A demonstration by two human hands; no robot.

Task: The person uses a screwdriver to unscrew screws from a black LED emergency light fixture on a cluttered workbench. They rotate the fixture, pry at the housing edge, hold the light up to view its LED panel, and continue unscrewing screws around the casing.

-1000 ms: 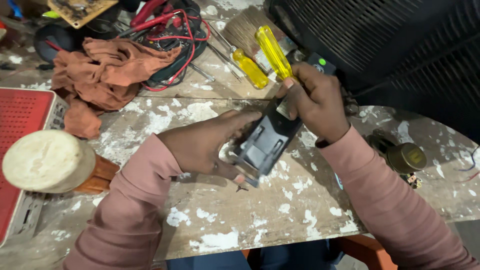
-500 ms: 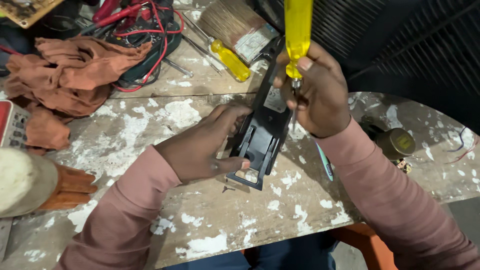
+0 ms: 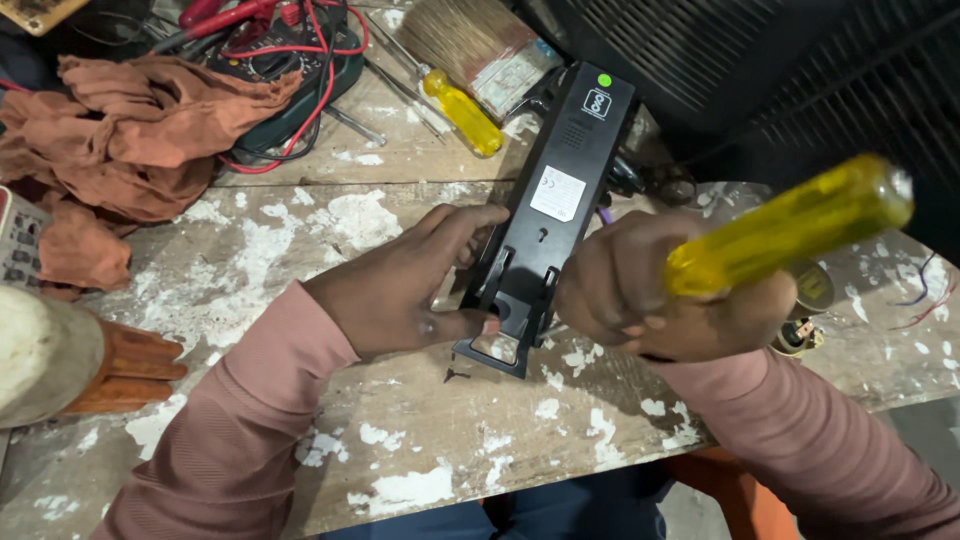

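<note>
- A worn wooden workbench [image 3: 400, 440] with flaking white paint carries everything.
- A rust-brown cloth [image 3: 120, 140] lies crumpled at its far left.
- A yellow-handled screwdriver [image 3: 460, 110] lies beside a paintbrush [image 3: 480, 45].
- A black device [image 3: 545, 230] rests on the bench.
- A small dark screw [image 3: 455, 375] lies just before it.

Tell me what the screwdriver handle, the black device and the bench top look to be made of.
Screwdriver handle: clear yellow plastic, glossy, light passes through. Black device: likely moulded plastic, matte, with slots. Bench top: wood planks, white paint flaking off.
</note>
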